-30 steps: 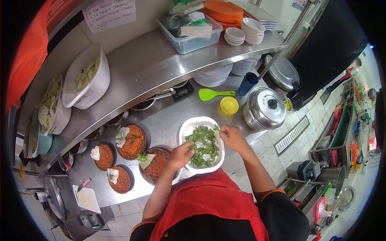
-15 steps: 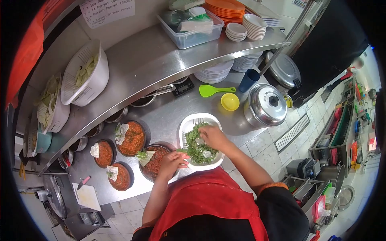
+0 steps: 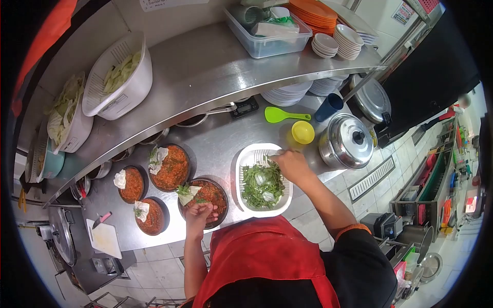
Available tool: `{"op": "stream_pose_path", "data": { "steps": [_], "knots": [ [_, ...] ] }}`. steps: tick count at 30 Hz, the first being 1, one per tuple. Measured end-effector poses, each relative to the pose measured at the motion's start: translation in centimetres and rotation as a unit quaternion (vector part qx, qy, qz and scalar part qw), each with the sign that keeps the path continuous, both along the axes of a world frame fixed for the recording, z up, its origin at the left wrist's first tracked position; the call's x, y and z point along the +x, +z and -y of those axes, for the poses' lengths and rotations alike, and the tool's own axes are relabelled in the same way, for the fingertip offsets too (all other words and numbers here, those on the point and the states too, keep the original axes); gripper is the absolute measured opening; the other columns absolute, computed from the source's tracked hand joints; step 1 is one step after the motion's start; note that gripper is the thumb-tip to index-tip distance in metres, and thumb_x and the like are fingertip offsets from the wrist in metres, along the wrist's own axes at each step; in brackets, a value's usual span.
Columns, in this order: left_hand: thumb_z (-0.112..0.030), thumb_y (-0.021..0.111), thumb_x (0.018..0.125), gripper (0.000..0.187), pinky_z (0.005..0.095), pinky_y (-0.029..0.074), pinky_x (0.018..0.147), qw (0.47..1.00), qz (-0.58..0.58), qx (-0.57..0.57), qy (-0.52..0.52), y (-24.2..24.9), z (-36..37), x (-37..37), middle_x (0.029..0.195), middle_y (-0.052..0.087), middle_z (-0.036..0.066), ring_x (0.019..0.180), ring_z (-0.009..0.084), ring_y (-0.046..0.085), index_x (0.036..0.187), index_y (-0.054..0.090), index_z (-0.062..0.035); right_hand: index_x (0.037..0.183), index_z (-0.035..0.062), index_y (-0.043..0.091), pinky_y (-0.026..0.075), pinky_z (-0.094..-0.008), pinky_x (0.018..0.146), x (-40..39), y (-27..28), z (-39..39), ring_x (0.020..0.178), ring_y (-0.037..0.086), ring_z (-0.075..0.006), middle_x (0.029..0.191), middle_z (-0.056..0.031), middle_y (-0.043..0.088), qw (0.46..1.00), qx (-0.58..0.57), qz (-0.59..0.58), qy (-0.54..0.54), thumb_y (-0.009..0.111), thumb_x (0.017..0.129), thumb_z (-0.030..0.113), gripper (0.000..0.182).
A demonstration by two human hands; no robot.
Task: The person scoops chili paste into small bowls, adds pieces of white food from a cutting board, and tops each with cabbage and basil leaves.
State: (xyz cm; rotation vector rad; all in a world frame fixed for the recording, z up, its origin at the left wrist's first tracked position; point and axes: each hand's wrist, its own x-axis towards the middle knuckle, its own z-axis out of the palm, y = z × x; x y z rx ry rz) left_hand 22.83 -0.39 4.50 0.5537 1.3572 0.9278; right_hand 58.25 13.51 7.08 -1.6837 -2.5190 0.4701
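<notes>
A white slotted basket point(image 3: 287, 204) on the steel table holds loose green herb leaves point(image 3: 251, 191) with a pale, clear-looking piece among them. My right hand point(image 3: 291, 164) is over the basket's far right corner, its fingers closed around some of the herb leaves. Over the near edge of a dark bowl of red chopped sauce point(image 3: 213, 195) is my left hand point(image 3: 200, 218), fingers pinched, with a bit of green herb at the tips. A pale leaf wedge point(image 3: 188, 194) with a green sprig lies on that sauce, beside the left hand.
Several more sauce bowls point(image 3: 172, 168) stand leftward. Beyond the basket are a yellow bowl point(image 3: 303, 132), green spatula point(image 3: 287, 115), blue cup point(image 3: 328, 107) and lidded pot point(image 3: 346, 143). A steel shelf point(image 3: 205, 77) overhangs the back. A knife point(image 3: 101, 219) rests by a cutting board point(image 3: 105, 240).
My left hand has moved left, from the basket's edge to over the sauce bowl. My right hand has shifted from the leaves toward the basket's far right corner. The camera view has also shifted.
</notes>
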Motion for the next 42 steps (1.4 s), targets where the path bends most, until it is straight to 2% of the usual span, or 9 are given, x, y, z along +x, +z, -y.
{"op": "stream_pose_path", "data": {
  "steps": [7,10,14,17,20,23,26,35,42],
  "knots": [
    [-0.017,0.068,0.097,0.016,0.0270,0.059,0.066,1.000,0.009,0.010,-0.021,0.9,-2.2,1.5,0.094,0.073,0.010,0.074,0.0138,0.069,0.104,0.068,-0.0020,0.101,0.0181,0.074,0.045,-0.0512,0.095,-2.4,-4.5,-0.1,0.097,0.068,-0.0286,0.092,-0.0081,0.072,0.990,-0.070,-0.092,0.085,0.066,0.086,0.020,0.017],
    [-0.016,0.069,0.097,0.017,0.0254,0.059,0.065,0.999,0.011,0.014,-0.036,1.1,-3.2,2.4,0.094,0.074,0.010,0.074,0.0135,0.070,0.106,0.069,-0.0013,0.099,0.0166,0.074,0.039,-0.0490,0.099,-4.1,-6.5,1.4,0.090,0.067,-0.0260,0.083,-0.0082,0.070,0.982,0.138,-0.042,0.125,0.067,0.085,0.021,0.017],
    [-0.015,0.069,0.097,0.018,0.0250,0.059,0.066,0.997,0.015,0.044,-0.059,0.6,-3.8,2.4,0.095,0.074,0.010,0.075,0.0128,0.069,0.107,0.069,-0.0010,0.103,0.0119,0.075,0.034,-0.0538,0.105,-3.6,-4.8,-0.1,0.108,0.061,-0.0273,0.108,-0.0103,0.068,0.996,0.063,0.015,0.067,0.068,0.083,0.022,0.023],
    [-0.015,0.069,0.097,0.018,0.0245,0.058,0.066,0.998,0.008,0.035,-0.052,0.8,-3.5,2.5,0.095,0.074,0.009,0.075,0.0122,0.069,0.108,0.069,-0.0008,0.107,0.0126,0.075,0.028,-0.0577,0.112,-3.4,0.2,2.7,0.118,0.056,-0.0312,0.117,-0.0102,0.064,0.943,0.284,0.161,0.064,0.068,0.083,0.021,0.027],
    [-0.016,0.069,0.097,0.019,0.0237,0.058,0.066,0.999,0.008,0.015,-0.045,0.2,-3.1,2.5,0.096,0.074,0.009,0.076,0.0118,0.069,0.109,0.069,-0.0006,0.112,0.0133,0.074,0.021,-0.0597,0.117,-3.2,-0.5,5.5,0.123,0.052,-0.0355,0.117,-0.0122,0.063,0.987,0.021,-0.044,0.154,0.067,0.084,0.021,0.030],
    [-0.016,0.068,0.097,0.020,0.0233,0.057,0.066,0.998,-0.011,0.008,-0.053,0.2,-3.0,2.7,0.096,0.074,0.009,0.076,0.0114,0.069,0.110,0.068,-0.0009,0.109,0.0182,0.074,0.021,-0.0611,0.116,-2.8,-2.7,6.6,0.122,0.053,-0.0342,0.114,-0.0103,0.064,0.969,0.010,0.157,0.192,0.064,0.082,0.018,0.028],
    [-0.016,0.069,0.097,0.021,0.0231,0.057,0.066,0.998,-0.005,0.009,-0.057,0.0,-3.1,2.5,0.097,0.074,0.009,0.076,0.0111,0.069,0.112,0.068,-0.0010,0.102,0.0158,0.074,0.020,-0.0626,0.116,-1.7,-4.4,5.0,0.121,0.054,-0.0362,0.108,-0.0106,0.065,0.987,0.019,0.097,0.126,0.063,0.081,0.016,0.024],
    [-0.016,0.067,0.098,0.022,0.0238,0.057,0.067,0.998,0.005,0.024,-0.058,0.1,-3.5,2.6,0.100,0.074,0.010,0.077,0.0117,0.069,0.115,0.067,-0.0013,0.084,0.0125,0.072,0.023,-0.0590,0.114,-2.3,1.5,2.4,0.107,0.061,-0.0258,0.090,-0.0044,0.069,0.957,0.278,0.071,0.043,0.065,0.081,0.019,0.010],
    [-0.016,0.067,0.098,0.022,0.0236,0.057,0.068,0.998,0.001,0.023,-0.055,0.3,-3.3,2.4,0.101,0.074,0.010,0.078,0.0116,0.069,0.114,0.067,-0.0019,0.091,0.0142,0.075,0.025,-0.0519,0.109,-2.3,0.1,0.9,0.106,0.061,-0.0199,0.091,-0.0064,0.071,0.988,-0.144,-0.048,0.012,0.072,0.083,0.023,0.012]
  ]
}}
